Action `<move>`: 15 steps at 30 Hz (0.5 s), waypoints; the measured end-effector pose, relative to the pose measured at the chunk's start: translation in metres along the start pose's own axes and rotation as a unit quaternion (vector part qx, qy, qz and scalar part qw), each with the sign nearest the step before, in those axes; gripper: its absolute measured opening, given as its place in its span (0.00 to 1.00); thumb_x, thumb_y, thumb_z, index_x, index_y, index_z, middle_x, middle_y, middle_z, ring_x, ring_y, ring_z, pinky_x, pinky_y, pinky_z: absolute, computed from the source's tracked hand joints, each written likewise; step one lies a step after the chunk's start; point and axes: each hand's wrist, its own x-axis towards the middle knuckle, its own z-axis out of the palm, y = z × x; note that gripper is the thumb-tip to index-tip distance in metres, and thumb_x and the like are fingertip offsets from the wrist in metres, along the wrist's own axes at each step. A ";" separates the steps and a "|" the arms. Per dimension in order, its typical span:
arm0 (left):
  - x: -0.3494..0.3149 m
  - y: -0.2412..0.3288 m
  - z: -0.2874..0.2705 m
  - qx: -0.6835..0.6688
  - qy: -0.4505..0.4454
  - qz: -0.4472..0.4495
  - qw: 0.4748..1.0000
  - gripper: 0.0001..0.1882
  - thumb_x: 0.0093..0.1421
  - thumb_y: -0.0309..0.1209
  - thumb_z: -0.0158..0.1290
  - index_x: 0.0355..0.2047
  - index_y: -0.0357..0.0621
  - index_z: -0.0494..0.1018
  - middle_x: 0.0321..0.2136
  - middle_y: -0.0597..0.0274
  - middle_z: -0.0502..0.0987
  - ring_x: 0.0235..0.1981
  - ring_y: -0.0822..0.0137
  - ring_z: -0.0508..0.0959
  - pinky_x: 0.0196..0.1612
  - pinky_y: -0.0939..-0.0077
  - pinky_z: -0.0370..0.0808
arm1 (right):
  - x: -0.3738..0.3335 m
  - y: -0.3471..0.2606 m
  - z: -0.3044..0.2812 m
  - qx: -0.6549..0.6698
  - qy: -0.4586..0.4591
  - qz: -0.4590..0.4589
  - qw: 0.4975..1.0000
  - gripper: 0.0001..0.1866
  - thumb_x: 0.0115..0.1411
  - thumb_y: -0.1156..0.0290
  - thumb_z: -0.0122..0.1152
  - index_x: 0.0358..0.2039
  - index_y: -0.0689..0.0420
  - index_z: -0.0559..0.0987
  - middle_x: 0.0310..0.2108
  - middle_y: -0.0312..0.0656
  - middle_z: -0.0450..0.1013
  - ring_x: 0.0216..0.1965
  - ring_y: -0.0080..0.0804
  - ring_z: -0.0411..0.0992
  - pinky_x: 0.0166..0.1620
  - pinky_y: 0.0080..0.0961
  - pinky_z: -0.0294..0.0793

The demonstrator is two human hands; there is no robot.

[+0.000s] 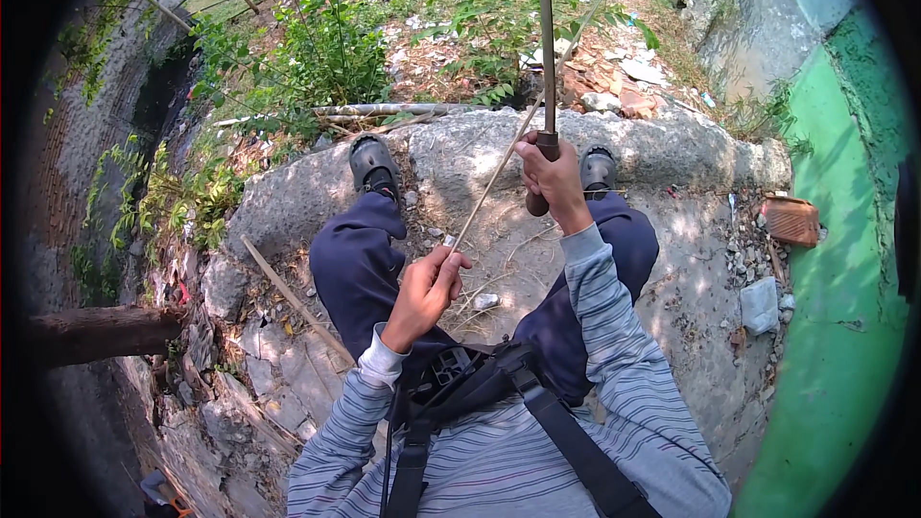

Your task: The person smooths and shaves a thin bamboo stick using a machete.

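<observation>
My right hand (559, 179) is wrapped round the brown wooden handle of a machete (548, 48). Its long, narrow dark blade points up and away from me. A thin, pale wooden stick (497, 171) is pinched in my left hand (427, 290), in front of my left knee. From there the stick slants far and to the right, passing by my right hand and crossing the line of the blade. I cannot tell whether the blade touches it.
I sit with my feet against a rough concrete ledge (460, 149). Green plants (331, 48) and litter lie beyond it. A brick (791, 221) and a white block (760, 305) rest beside a green surface (825, 326) at right. A log (106, 334) juts in at left.
</observation>
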 end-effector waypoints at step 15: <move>-0.004 -0.014 -0.024 -0.067 0.011 -0.024 0.997 0.17 0.78 0.35 0.41 0.38 0.38 0.74 0.17 0.75 0.59 0.19 0.81 0.58 0.23 0.77 0.56 | -0.043 0.049 0.017 -0.450 -0.047 -0.129 0.882 0.15 0.53 0.62 0.71 0.35 0.59 0.82 0.18 0.46 0.74 0.21 0.43 0.76 0.28 0.37 0.73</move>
